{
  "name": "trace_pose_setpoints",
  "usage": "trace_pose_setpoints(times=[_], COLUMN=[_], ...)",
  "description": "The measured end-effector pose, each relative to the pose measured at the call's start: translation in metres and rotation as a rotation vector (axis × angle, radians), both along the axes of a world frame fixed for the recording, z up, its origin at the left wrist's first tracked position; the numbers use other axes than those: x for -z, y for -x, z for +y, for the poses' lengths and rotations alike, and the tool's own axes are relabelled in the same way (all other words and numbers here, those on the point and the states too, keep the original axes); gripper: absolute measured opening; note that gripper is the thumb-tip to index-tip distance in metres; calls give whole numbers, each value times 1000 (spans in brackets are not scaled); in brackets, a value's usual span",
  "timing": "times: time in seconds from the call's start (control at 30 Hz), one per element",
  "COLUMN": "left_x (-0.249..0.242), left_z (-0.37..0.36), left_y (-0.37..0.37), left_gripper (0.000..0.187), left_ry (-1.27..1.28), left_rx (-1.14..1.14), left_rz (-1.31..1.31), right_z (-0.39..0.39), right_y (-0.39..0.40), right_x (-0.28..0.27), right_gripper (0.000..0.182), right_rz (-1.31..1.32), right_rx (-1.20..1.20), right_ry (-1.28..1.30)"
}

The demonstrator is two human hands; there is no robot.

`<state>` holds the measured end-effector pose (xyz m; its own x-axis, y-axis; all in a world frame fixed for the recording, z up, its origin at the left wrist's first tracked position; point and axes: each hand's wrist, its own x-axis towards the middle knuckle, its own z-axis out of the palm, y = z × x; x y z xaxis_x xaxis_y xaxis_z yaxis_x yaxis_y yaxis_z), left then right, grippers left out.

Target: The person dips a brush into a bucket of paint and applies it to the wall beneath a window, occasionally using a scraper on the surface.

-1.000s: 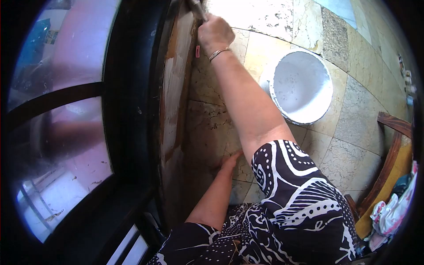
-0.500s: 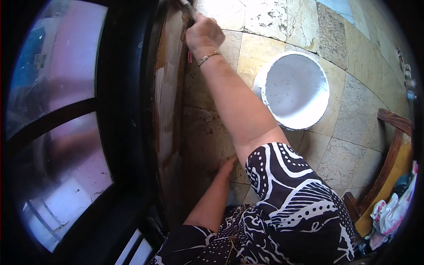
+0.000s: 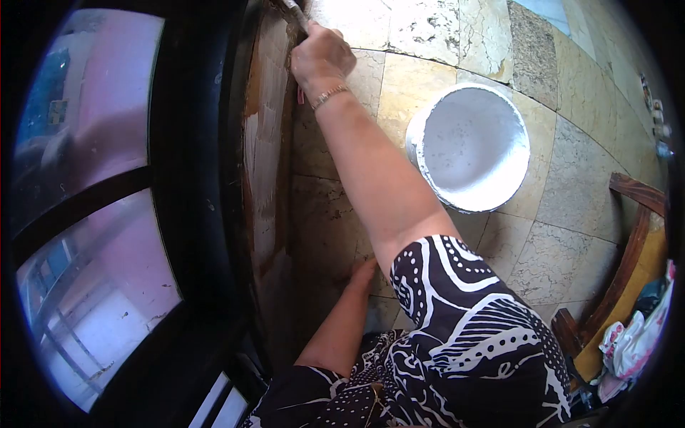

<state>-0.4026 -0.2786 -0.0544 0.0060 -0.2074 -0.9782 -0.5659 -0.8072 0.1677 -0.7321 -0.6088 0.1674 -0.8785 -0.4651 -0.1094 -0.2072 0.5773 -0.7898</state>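
Observation:
My right hand [image 3: 322,58] is closed around the pale handle of a long thin tool [image 3: 295,13] at the top, whose far end is out of clear sight. Beside that hand is a brown wooden ledge [image 3: 265,164] with streaky whitish patches. Near the middle, my left hand [image 3: 364,272] shows only partly in shadow by my right arm, its fingers unclear. A round white tub [image 3: 472,146] with pale contents stands on the floor to the right of my right forearm.
Stone floor tiles [image 3: 571,164] lie under the tub. On the left is a dark frame [image 3: 189,143] with glass panes [image 3: 121,78]. A wooden chair [image 3: 628,267] with a white and pink plastic bag [image 3: 628,346] is at the lower right. Small items line the far right edge.
My right hand and the tool have shifted slightly left in view. The reflections in the glass panes have changed, and the tub appears a little further left.

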Motion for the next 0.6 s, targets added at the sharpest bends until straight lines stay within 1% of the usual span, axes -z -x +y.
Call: trace_pose_setpoints(times=[0.03,0.07,0.1,0.17,0.2,0.23,0.3,0.37,0.4,0.43,0.5,0.53,0.6], left_x=[-4,3,2,-8,-22,-24,-29,-56,-65,-61,-49,-47,-46], left_z=[-3,1,1,0,-8,-13,-18,-27,-30,-25,-14,-15,-18], left_y=[2,0,1,6,11,11,12,29,34,34,34,32,27], left_gripper=[88,90,90,88,89,89,89,88,87,87,84,84,84], left_ry=[45,38,39,102,80,81,-135,-138,-136,-136,93,101,29], left_rx=[77,33,34,-17,-29,-30,-135,-176,-209,-213,3,26,-39], left_rz=[-102,-112,-111,-108,-9,-7,91,95,100,100,-221,-227,-68], right_z=[-8,-10,-6,15,30,47,59,61,51,37,7,-4,-17], right_y=[0,-4,-7,-21,-31,-40,-39,-31,-24,-16,2,10,12], right_x=[3,7,7,4,4,5,4,-3,-1,-2,-2,-8,-10], right_gripper=[31,30,30,29,29,29,29,31,30,30,33,29,28], right_rz=[16,29,30,42,43,52,63,-33,54,55,63,43,25], right_rx=[2,-52,-51,-132,-132,-155,-183,-189,-126,-65,25,1,-30], right_ry=[-18,-44,-43,-84,-85,-83,-83,-32,3,-2,19,-1,-24])
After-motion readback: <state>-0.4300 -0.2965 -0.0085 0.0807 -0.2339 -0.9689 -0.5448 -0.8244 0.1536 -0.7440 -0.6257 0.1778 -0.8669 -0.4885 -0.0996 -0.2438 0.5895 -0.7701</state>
